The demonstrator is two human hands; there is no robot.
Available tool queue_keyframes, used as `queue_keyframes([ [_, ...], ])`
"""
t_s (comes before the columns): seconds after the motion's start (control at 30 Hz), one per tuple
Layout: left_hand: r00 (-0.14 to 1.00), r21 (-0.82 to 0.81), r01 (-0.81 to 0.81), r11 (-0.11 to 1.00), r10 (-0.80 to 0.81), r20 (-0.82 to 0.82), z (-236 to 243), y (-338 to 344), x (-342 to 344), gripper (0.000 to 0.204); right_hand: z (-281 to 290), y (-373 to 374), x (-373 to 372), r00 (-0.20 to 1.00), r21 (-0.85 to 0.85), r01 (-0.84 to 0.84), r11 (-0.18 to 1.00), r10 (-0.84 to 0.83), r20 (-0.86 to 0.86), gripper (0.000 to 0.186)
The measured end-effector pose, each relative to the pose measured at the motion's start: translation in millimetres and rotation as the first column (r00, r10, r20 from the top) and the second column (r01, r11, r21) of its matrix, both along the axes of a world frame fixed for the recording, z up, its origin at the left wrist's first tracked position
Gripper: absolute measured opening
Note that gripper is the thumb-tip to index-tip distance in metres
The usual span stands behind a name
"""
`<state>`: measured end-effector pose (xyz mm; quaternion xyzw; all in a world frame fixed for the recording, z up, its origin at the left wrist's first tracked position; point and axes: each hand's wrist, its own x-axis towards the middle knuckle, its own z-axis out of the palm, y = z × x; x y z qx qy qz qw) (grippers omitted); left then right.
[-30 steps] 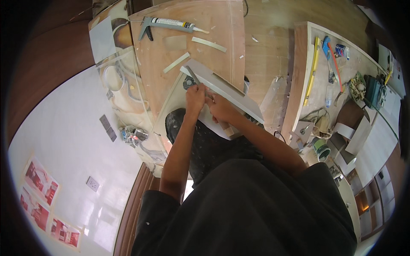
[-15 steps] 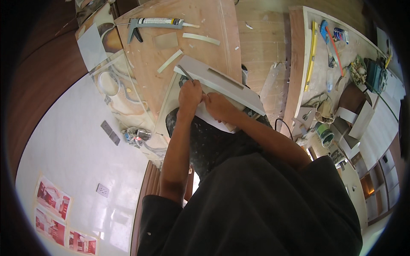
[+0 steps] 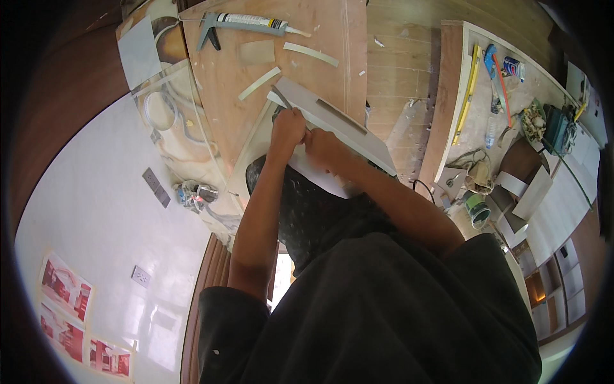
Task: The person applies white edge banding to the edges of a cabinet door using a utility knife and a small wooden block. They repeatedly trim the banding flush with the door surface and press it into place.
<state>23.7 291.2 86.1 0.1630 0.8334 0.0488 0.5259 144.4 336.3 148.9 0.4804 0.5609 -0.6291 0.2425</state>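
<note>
A long light-grey panel (image 3: pixel 374 146) with a narrow slot and a white edge lies tilted over my lap, against the wooden worktop. My left hand (image 3: pixel 288 127) is closed around a thin dark-grey flat tool (image 3: pixel 280 96), perhaps a file, whose end sticks out over the panel's left end. Pressed close beside it, my right hand (image 3: pixel 325 151) is closed too, at what looks like the tool's lower end; its grip is mostly hidden and slightly blurred. Below my hands shows a white surface (image 3: pixel 313 174), partly covered by my right forearm.
On the wooden worktop (image 3: pixel 326 32) lie a caulking gun (image 3: pixel 249 24), pale strips (image 3: pixel 311 54) and a small beige sheet (image 3: pixel 257 52). A tray-like board (image 3: pixel 452 83) at right holds a yellow level (image 3: pixel 467 93), a can (image 3: pixel 513 68) and a green tin (image 3: pixel 477 210). A wall stands left.
The whole view has shifted and turned slightly. My hands stay together by the panel's left end, with the right one shifted a little and blurred. Both grips look the same.
</note>
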Motion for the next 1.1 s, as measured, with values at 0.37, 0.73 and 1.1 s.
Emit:
queue_keyframes([
  [0.37,0.994,0.059,0.067,0.996,-0.062,-0.093,11.9,6.7,16.6,0.047,-3.5,2.6,6.6,1.0,-0.025,-0.005,1.0,0.005,0.03,0.047],
  [0.73,0.941,0.104,0.337,0.936,-0.33,-0.074,-27.5,-8.5,3.9,0.04,-23.9,14.2,1.9,0.968,-0.119,-0.249,0.961,0.247,-0.03,0.033],
  [1.1,0.656,0.14,0.75,0.646,-0.701,-0.281,-69.8,-21.0,24.6,0.029,-44.8,13.0,8.5,0.975,-0.189,-0.208,0.96,0.219,0.041,0.028],
])
